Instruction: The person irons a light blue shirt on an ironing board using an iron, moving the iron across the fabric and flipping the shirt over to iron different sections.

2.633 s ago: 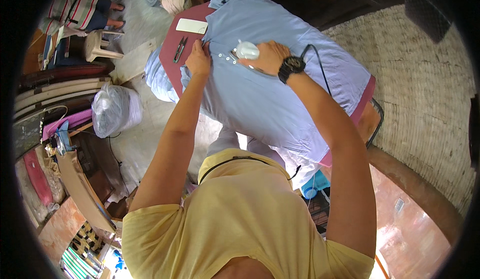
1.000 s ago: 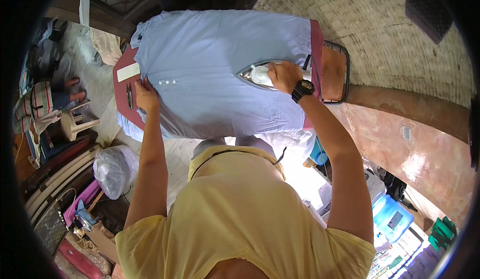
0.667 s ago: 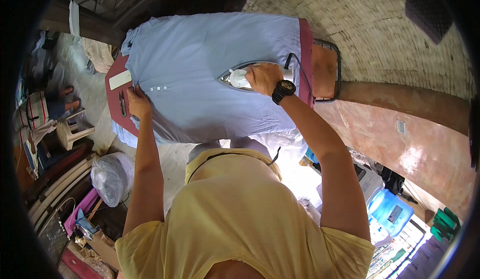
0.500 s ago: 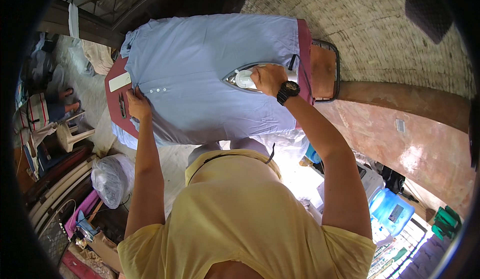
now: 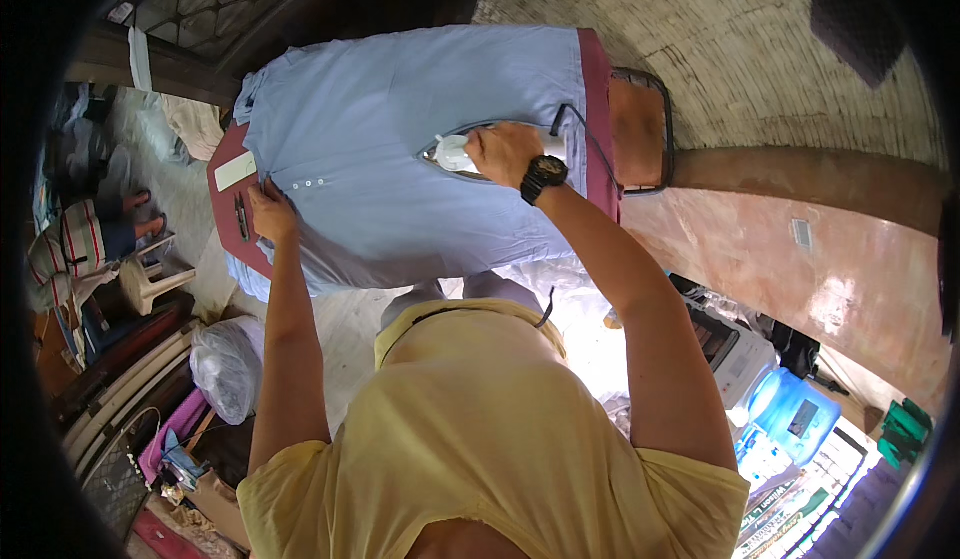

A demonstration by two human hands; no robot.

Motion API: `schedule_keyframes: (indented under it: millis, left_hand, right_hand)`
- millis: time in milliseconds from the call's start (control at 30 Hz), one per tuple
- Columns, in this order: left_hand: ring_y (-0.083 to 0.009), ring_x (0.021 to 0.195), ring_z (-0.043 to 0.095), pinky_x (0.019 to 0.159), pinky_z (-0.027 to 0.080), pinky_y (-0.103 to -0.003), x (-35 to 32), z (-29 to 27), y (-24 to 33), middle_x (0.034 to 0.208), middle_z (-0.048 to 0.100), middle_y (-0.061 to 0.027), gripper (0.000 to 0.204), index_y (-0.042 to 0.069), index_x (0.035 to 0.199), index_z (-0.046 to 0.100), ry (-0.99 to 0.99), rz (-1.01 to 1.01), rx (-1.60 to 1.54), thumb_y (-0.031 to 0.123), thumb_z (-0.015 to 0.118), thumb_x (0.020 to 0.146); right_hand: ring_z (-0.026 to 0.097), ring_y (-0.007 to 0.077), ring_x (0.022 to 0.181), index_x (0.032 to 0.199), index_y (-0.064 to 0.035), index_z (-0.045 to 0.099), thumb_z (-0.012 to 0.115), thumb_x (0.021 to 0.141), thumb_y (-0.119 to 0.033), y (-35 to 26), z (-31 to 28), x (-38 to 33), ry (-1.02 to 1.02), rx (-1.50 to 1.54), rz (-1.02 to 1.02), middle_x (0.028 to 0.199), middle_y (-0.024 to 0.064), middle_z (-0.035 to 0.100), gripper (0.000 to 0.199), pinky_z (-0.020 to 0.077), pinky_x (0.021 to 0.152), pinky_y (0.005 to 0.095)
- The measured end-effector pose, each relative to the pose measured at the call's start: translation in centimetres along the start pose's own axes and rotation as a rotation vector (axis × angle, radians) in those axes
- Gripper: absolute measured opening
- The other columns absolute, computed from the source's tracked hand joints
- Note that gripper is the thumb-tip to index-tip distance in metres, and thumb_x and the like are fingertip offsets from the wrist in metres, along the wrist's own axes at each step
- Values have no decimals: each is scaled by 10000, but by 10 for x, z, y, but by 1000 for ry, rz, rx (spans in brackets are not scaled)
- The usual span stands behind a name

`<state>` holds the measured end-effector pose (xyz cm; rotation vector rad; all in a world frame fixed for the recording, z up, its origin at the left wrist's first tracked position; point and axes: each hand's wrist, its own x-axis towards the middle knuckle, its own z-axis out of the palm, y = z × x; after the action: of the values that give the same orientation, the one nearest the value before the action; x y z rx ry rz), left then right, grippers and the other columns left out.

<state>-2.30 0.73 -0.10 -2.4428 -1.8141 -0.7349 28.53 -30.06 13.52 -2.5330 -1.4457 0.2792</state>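
The iron (image 5: 453, 153) lies on the blue garment (image 5: 380, 89) spread over the maroon worktop (image 5: 597, 99), the right hand (image 5: 508, 152) wrapped round its handle. Its long axis runs left to right, tip pointing left, toward the white buttons (image 5: 309, 184), which sit apart from it and nearer the left hand (image 5: 272, 212). That hand touches the garment's left edge; whether it pinches the cloth cannot be told.

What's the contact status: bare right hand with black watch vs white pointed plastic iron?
Touching. The head view shows the right hand closed over the white iron from above, no gap visible.
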Motion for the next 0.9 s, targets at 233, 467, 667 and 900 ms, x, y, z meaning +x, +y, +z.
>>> schedule_keyframes:
  millis: [233, 467, 667, 900]
  left_hand:
    - [-372, 937, 588, 789, 454, -483, -14, -42, -10, 1043, 621, -168, 500, 23, 1165, 526, 20, 97, 139, 463, 566, 933]
    - [-372, 1078, 506, 926, 389, -480, -74, -71, 164, 1148, 561, -172, 324, 45, 1158, 559, -193, 651, -489, 187, 651, 882]
    - [-327, 1068, 542, 920, 450, -430, -157, -47, 328, 1137, 584, -115, 261, 84, 1125, 594, -707, 1049, -796, 19, 610, 872]
    - [-321, 1020, 552, 869, 472, -410, -155, -45, 382, 1080, 581, -117, 274, 63, 1124, 578, -678, 930, -814, -21, 591, 864]
  right_hand:
    - [692, 309, 685, 967, -42, 642, 531, 891, -201, 126, -36, -53, 25, -140, 169, 719, 151, 677, 208, 563, 613, 432]
    - [672, 410, 950, 1292, -23, 519, 461, 775, -832, 244, -96, -87, 64, 395, 835, 950, 271, 690, 962, 517, 863, 461]
    - [605, 412, 1134, 1456, -134, 422, 449, 782, -829, 272, -56, -59, 173, 350, 892, 1134, 284, 649, 969, 461, 973, 466]
    - [631, 383, 1095, 1178, -54, 673, 554, 726, -821, 301, -35, -73, 264, 398, 969, 1077, 240, 682, 898, 480, 940, 446]
